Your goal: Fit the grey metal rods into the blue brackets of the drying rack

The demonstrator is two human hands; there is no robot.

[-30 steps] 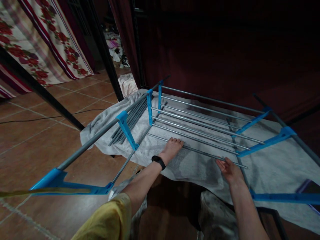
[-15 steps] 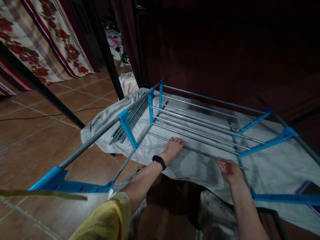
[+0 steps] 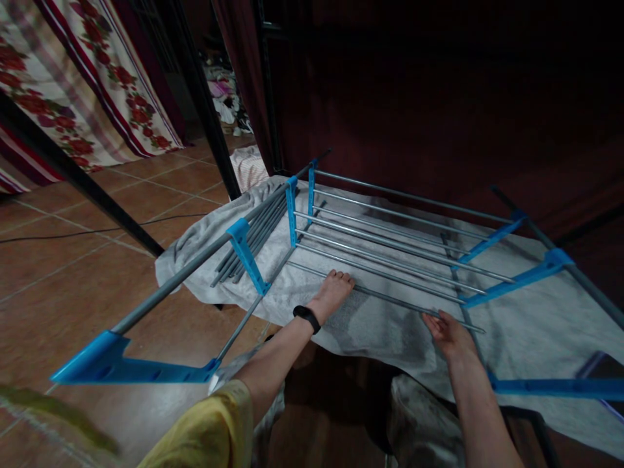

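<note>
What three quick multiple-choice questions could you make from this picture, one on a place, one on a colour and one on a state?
1. Where does the left hand rest?
A. on the grey towel under the rack's rods
B. on the floral curtain
C. on the floor tiles

2. What colour are the rack's plastic brackets?
A. red
B. blue
C. green

3. How is the right hand?
A. clenched in a fist
B. fingers loose at the nearest rod
C. holding a cup

Answers: 1 A, its palm lies flat on the towel; 2 B, every joint is bright blue; 3 B, its fingertips meet the rod.

Towel's right end cut off
</note>
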